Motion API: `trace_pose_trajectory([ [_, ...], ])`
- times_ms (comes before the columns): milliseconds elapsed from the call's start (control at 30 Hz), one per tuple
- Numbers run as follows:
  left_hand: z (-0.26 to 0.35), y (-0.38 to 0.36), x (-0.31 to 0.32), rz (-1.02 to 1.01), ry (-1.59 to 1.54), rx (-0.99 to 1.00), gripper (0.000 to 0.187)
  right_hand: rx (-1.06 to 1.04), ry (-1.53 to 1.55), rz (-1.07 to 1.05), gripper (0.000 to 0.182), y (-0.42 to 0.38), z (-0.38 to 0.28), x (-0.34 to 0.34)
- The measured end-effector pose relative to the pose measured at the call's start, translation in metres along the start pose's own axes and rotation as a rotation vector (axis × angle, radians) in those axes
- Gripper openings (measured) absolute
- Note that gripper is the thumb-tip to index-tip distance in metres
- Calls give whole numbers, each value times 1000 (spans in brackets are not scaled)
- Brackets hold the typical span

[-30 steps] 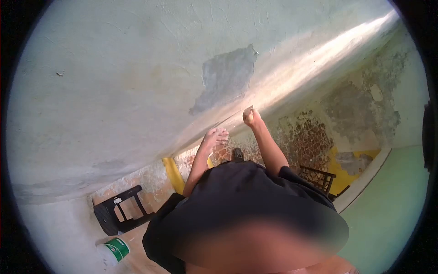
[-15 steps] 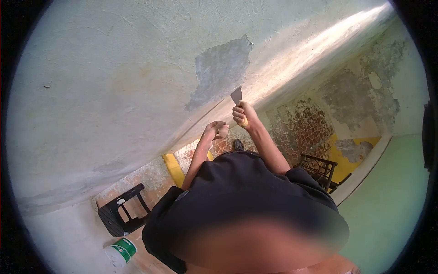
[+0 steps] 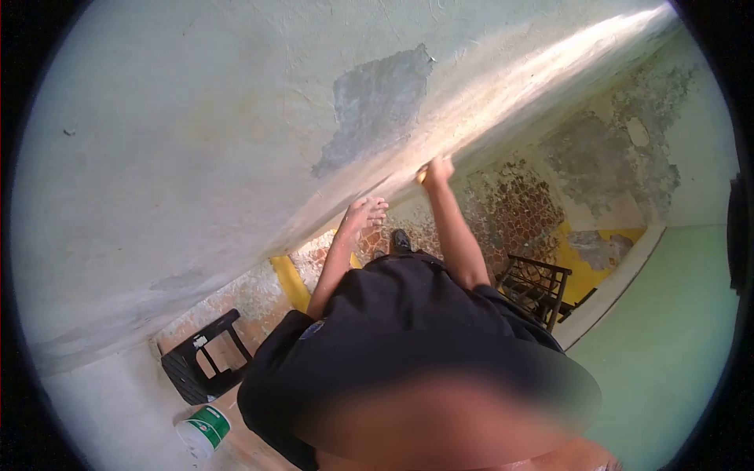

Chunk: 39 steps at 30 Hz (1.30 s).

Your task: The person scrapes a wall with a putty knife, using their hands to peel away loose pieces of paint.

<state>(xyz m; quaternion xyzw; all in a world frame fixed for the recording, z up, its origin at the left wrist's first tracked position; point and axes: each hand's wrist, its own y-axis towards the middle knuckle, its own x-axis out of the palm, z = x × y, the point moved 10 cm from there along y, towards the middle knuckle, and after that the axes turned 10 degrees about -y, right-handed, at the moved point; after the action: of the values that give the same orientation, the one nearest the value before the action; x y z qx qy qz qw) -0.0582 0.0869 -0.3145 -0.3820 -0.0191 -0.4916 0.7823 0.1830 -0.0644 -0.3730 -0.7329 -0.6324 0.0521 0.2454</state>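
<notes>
My right hand (image 3: pixel 440 170) is closed around a putty knife close to the wall. Only a bit of its yellow handle (image 3: pixel 422 177) shows; the blade is out of sight. Lower and to the left, my left hand (image 3: pixel 366 213) hangs near the wall with its fingers apart and nothing in them. Pale dust seems to coat its fingers. The wall (image 3: pixel 196 157) has whitish, cracked paint, and a bare grey patch (image 3: pixel 377 106) lies above both hands.
A black plastic stool (image 3: pixel 206 357) and a white-and-green bucket (image 3: pixel 204 430) stand at lower left. A dark metal rack (image 3: pixel 534 289) is at my right. Worn patterned floor tiles (image 3: pixel 522 208) lie below, and my shoe (image 3: pixel 401 240) shows on the floor.
My right hand has moved slightly right and up toward the wall and turned, so the putty knife's blade no longer shows. My left hand has shifted a little left and up, its fingers now spread.
</notes>
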Motion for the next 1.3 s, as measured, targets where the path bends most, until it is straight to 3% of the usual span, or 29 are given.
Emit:
trace_pose_trajectory([
  [33,-4,-1,3,-42,-2,-16,33,205,62,129,21,-1,-21,-22],
  [67,4,-3,8,-45,5,7,33,216,10,77,36,-11,-61,-23],
  [100,2,-11,13,-28,44,-23,33,10,-156,-43,42,-26,-116,-12],
  [233,-32,-9,0,7,62,-105,32,96,-350,-398,10,-46,-127,-7],
  [267,-41,-7,-10,76,112,-142,31,162,-360,-444,10,-60,-119,-5],
  [333,-36,-6,-5,26,88,-102,30,169,-547,-439,11,-95,-109,-3],
  [533,-21,0,4,89,70,-97,31,254,-308,-584,11,-180,-87,58],
  [667,-18,-7,7,122,65,-110,31,339,-236,-545,17,-172,-66,86],
  [733,-20,-5,0,134,29,-122,33,200,-250,-342,21,-166,-69,84],
  [767,-25,-8,-6,141,30,-125,33,34,-246,-276,23,-130,-24,83],
  [800,-23,-7,-5,94,30,-88,34,274,-240,-249,25,-78,26,72],
  [867,-20,-9,-6,52,30,-40,35,321,-65,-5,35,-2,15,26],
  [900,-21,-13,-7,34,4,-26,35,211,-52,30,29,-8,-46,9],
  [933,-17,-14,-5,12,-23,-6,34,231,-71,60,16,7,-71,-2],
  [1067,-32,-17,-24,90,50,-86,34,53,-121,-198,9,24,-141,-4],
  [1133,-28,-22,-23,146,98,-117,32,54,-288,-306,11,-12,-148,2],
  [1200,-13,-22,-8,71,68,-82,37,71,-508,-343,12,-77,-149,14],
  [1300,-2,-7,-3,89,40,-41,32,256,-426,-453,6,-146,-94,39],
])
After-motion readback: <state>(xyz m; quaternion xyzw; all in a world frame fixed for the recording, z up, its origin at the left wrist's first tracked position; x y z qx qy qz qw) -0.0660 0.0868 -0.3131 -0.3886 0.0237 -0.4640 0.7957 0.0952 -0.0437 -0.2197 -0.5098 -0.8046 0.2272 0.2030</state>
